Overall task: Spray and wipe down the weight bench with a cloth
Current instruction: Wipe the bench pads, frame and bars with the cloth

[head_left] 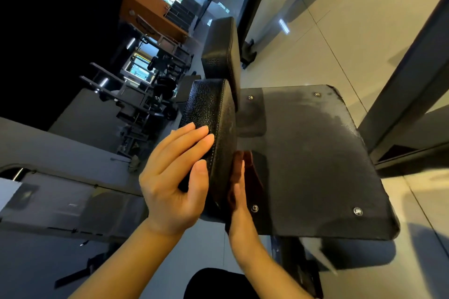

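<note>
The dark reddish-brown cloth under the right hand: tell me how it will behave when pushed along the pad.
The dark reddish-brown cloth probably is floppy: it curves and folds against the black textured bench pad. It likely weighs little, since the flat right hand alone pins it. It may bunch rather than slide, because the pad's grain looks rough; the left hand steadies the pad.

We see the weight bench (303, 165) standing on a pale tiled floor (328, 43), its black seat pad (213, 114) tilted up on edge beside the bolted base plate.
</note>
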Available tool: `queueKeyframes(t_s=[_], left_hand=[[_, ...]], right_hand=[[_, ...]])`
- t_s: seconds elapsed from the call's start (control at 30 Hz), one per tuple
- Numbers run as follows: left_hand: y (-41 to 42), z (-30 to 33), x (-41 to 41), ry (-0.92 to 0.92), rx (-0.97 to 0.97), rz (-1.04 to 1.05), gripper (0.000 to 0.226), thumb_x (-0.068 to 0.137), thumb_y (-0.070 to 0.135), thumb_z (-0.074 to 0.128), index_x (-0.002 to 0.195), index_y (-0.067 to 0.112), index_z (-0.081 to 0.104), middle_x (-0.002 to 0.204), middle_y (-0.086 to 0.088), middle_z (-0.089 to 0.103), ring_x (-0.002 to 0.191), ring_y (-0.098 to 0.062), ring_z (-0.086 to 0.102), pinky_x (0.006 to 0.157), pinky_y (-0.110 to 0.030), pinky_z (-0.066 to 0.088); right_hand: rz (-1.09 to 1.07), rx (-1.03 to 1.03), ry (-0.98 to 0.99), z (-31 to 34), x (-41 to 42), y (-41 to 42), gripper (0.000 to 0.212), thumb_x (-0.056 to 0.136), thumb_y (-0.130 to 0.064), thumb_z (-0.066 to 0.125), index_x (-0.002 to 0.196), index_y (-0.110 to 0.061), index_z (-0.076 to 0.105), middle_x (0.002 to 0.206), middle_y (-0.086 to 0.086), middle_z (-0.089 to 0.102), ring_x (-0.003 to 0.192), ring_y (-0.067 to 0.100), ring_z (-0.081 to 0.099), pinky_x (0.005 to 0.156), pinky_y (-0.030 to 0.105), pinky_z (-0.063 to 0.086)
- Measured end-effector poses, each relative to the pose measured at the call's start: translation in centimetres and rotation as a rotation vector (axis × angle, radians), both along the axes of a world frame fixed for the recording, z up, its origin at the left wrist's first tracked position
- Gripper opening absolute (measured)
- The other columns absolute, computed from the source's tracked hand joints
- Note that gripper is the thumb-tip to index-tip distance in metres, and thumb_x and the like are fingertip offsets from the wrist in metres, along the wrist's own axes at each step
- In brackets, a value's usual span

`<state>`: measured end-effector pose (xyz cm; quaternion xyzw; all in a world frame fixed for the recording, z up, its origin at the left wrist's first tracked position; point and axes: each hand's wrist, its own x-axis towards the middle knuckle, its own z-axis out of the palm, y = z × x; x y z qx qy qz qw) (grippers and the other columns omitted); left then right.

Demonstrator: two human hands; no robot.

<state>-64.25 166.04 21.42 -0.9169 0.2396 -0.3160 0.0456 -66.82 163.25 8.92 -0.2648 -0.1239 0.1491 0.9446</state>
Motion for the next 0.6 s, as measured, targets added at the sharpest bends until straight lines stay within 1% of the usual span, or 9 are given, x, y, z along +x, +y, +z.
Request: queueKeyframes(t_s=[0.1,0.13,0.17,0.23,0.27,0.33,0.43,0.53,0.6], left_hand=[[-0.2,-0.3,-0.1,-0.016,-0.022,0.018,0.029,0.092,0.012,0.045,0.106,-0.002,0.065,0.113,-0.012,0.065,0.114,-0.026,0.061,0.099,-0.041,0.048],[-0.2,-0.3,-0.1,-0.012,-0.029,0.03,0.028,0.093,0.012,0.045,0.107,-0.002,0.065,0.113,-0.012,0.065,0.115,-0.026,0.061,0.099,-0.042,0.048],[-0.3,-0.3,-0.2,-0.003,-0.037,0.042,0.028,0.094,0.013,0.046,0.107,-0.001,0.065,0.113,-0.012,0.066,0.115,-0.027,0.061,0.099,-0.043,0.048],[-0.4,-0.3,-0.4,0.006,-0.048,0.048,0.027,0.095,0.015,0.046,0.108,0.0,0.065,0.114,-0.01,0.065,0.116,-0.026,0.061,0.099,-0.044,0.048],[-0.4,-0.3,-0.5,0.004,-0.049,0.045,0.027,0.096,0.016,0.046,0.108,0.001,0.065,0.115,-0.01,0.065,0.116,-0.026,0.061,0.099,-0.045,0.048],[-0.3,-0.3,-0.4,0.003,-0.047,0.037,0.028,0.098,0.018,0.045,0.109,0.002,0.064,0.116,-0.008,0.065,0.116,-0.025,0.061,0.099,-0.045,0.048],[-0.2,-0.3,-0.2,-0.003,-0.047,0.035,0.027,0.095,0.015,0.046,0.108,0.001,0.065,0.114,-0.01,0.065,0.115,-0.025,0.062,0.098,-0.047,0.049],[-0.1,-0.4,-0.2,-0.007,-0.044,0.04,0.028,0.093,0.013,0.046,0.107,-0.001,0.066,0.113,-0.012,0.066,0.114,-0.026,0.062,0.097,-0.049,0.049],[-0.1,-0.3,-0.3,-0.005,-0.048,0.047,0.028,0.093,0.012,0.046,0.106,-0.001,0.066,0.112,-0.012,0.066,0.114,-0.026,0.062,0.097,-0.048,0.049]], right_hand=[[-0.113,-0.003,-0.102,2.2,-0.1,-2.1,0.065,0.079,-0.086,0.027,0.137,-0.07,0.003,0.157,-0.032,0.002,0.146,-0.005,0.003,0.123,0.04,0.011],[-0.14,-0.015,-0.144,2.9,0.9,-2.5,0.058,0.084,-0.081,0.024,0.136,-0.07,0.0,0.158,-0.03,-0.003,0.146,-0.004,-0.002,0.122,0.042,0.008],[-0.198,-0.037,-0.176,3.4,1.9,-2.7,0.056,0.09,-0.074,0.021,0.139,-0.065,-0.003,0.16,-0.024,-0.004,0.147,0.0,-0.003,0.122,0.043,0.007],[-0.296,-0.064,-0.205,3.7,4.1,-2.6,0.057,0.098,-0.061,0.023,0.147,-0.047,-0.002,0.163,-0.012,0.003,0.149,0.005,0.003,0.122,0.045,0.012],[-0.253,0.003,-0.157,3.9,5.1,-2.7,0.06,0.096,-0.061,0.029,0.146,-0.046,0.001,0.162,-0.013,0.007,0.148,0.004,0.006,0.121,0.045,0.014],[-0.126,0.158,-0.068,4.0,6.1,-2.5,0.075,0.087,-0.065,0.046,0.147,-0.05,0.003,0.161,-0.019,0.012,0.147,0.001,0.013,0.121,0.043,0.019],[-0.1,0.249,0.006,3.7,5.9,-2.0,0.089,0.083,-0.059,0.058,0.152,-0.044,0.004,0.159,-0.014,0.022,0.143,0.005,0.027,0.118,0.043,0.028],[-0.078,0.2,0.083,2.6,5.6,-0.7,0.083,0.085,-0.057,0.049,0.154,-0.037,0.008,0.159,-0.016,0.02,0.144,0.001,0.024,0.12,0.04,0.024],[-0.008,0.156,0.15,1.3,4.6,0.4,0.071,0.087,-0.054,0.045,0.152,-0.039,0.022,0.157,-0.016,0.028,0.143,0.002,0.027,0.12,0.041,0.024]])
